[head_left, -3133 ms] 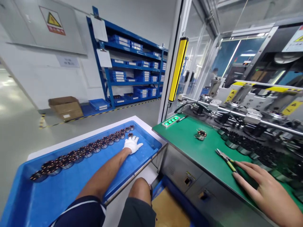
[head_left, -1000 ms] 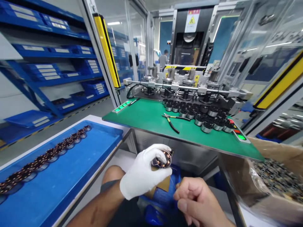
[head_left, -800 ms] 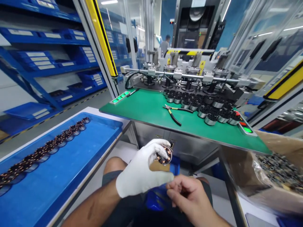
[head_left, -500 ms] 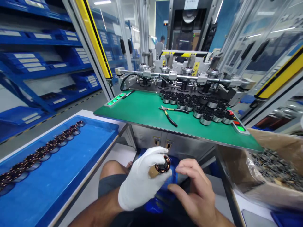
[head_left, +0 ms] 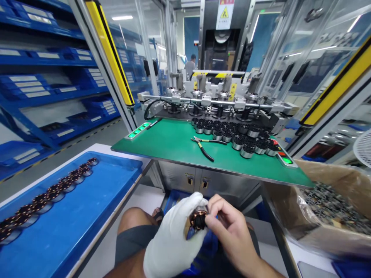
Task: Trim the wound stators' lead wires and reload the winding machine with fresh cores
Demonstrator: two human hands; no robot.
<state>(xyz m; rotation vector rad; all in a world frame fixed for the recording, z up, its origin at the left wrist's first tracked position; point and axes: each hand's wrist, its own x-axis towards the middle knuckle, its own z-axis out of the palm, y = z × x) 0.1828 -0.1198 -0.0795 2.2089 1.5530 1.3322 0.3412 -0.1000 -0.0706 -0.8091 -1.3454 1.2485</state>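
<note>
My left hand (head_left: 174, 239), in a white glove, is closed around a small copper-wound stator (head_left: 198, 221) low in the middle of the view, above my lap. My bare right hand (head_left: 232, 235) is curled against the same stator, its thumb and fingertips pinching at the right side of it. Both hands hang below the front edge of the green bench top (head_left: 174, 141).
A blue tray (head_left: 87, 208) at the left holds a row of wound stators (head_left: 49, 193). Pliers (head_left: 204, 146) and several dark stator cores (head_left: 237, 137) lie on the bench, before the winding machine (head_left: 214, 100). A lined cardboard box (head_left: 327, 208) of parts stands at the right. A person stands far behind the machine.
My left hand left the blue tray and now holds a stator over my lap. My right hand left the bench, worked below the stator, then came up to pinch it.
</note>
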